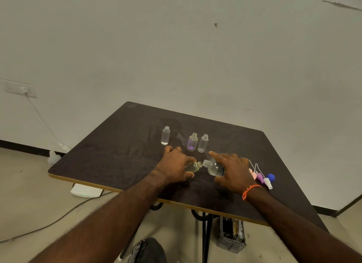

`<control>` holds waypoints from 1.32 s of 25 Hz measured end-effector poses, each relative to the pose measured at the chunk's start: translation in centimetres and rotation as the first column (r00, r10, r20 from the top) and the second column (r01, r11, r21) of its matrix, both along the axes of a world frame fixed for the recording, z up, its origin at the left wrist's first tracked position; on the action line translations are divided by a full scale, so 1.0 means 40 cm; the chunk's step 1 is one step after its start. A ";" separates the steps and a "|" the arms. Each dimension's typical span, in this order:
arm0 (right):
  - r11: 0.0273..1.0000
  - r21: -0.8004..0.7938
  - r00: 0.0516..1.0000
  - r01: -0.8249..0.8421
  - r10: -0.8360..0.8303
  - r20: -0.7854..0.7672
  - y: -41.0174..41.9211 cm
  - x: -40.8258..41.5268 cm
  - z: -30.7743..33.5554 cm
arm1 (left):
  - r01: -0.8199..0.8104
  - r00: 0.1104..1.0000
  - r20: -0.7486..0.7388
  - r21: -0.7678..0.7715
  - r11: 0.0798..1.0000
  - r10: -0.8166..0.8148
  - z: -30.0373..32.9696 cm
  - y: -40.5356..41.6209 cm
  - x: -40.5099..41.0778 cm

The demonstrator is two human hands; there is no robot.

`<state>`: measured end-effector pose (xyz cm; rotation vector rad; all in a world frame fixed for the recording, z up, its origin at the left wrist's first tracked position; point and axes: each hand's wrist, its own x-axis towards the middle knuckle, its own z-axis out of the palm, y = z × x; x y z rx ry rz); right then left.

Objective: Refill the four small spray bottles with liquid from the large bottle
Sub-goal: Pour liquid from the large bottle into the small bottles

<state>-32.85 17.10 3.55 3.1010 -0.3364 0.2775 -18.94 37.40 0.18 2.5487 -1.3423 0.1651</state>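
Nearest the camera, the left hand (173, 165) grips a small spray bottle (193, 167) tilted rightward, while the right hand (233, 169) holds the large bottle (214, 166) tipped leftward, the two necks meeting mouth to mouth between the hands above the table (117, 145)

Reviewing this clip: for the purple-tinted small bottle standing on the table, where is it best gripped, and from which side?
Probably round the body of the purple-tinted bottle, from the near side. It stands upright and uncapped with a clear bottle close on its right, so keep the fingers off the open neck.
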 end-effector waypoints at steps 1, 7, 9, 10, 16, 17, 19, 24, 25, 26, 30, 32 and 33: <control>1.000 0.000 1.000 0.001 -0.001 0.000 -0.001 0.001 0.001 | -0.001 1.000 0.003 0.001 1.000 0.001 0.000 0.000 0.001; 1.000 -0.004 1.000 0.005 -0.005 -0.002 -0.010 -0.001 0.012 | 0.003 1.000 0.005 -0.009 1.000 -0.003 -0.002 -0.002 0.003; 1.000 -0.012 1.000 0.000 0.000 0.008 -0.011 -0.002 0.014 | 0.002 1.000 0.004 -0.007 1.000 -0.002 -0.002 -0.003 0.003; 1.000 -0.016 1.000 -0.001 0.001 0.008 -0.010 -0.002 0.015 | 0.004 1.000 0.002 -0.003 1.000 -0.004 0.000 -0.004 0.003; 1.000 -0.024 1.000 -0.005 0.005 -0.014 -0.005 -0.005 0.011 | 0.010 1.000 -0.006 -0.005 1.000 -0.010 -0.001 -0.004 0.005; 1.000 -0.024 1.000 -0.004 0.004 -0.020 -0.004 -0.005 0.009 | 0.009 1.000 -0.006 -0.005 1.000 -0.009 -0.001 -0.003 0.005; 0.999 -0.032 1.000 -0.003 0.002 -0.027 -0.003 -0.005 0.010 | 0.012 1.000 0.003 -0.006 1.000 -0.012 -0.002 -0.005 0.005; 0.999 -0.035 1.000 -0.011 0.011 -0.005 0.007 -0.002 0.013 | 0.016 1.000 0.006 0.002 1.000 -0.016 -0.005 -0.006 0.005; 0.999 -0.034 1.000 -0.012 0.012 -0.002 0.008 -0.002 0.013 | 0.014 1.000 0.006 0.003 1.000 -0.014 -0.005 -0.006 0.006; 0.999 -0.035 1.000 -0.011 0.011 -0.002 0.008 -0.002 0.013 | 0.012 1.000 0.006 0.003 1.000 -0.012 -0.005 -0.006 0.006; 0.999 -0.040 1.000 -0.013 0.012 -0.012 0.005 0.002 0.015 | 0.010 1.000 0.005 0.000 1.000 -0.010 -0.006 -0.003 0.007; 0.999 -0.044 1.000 -0.014 0.014 -0.015 0.006 0.004 0.019 | 0.009 1.000 0.006 0.003 1.000 -0.009 -0.006 -0.003 0.007; 0.999 -0.048 1.000 -0.016 0.015 -0.019 0.007 0.006 0.021 | 0.010 1.000 0.006 0.005 1.000 -0.010 -0.006 -0.003 0.007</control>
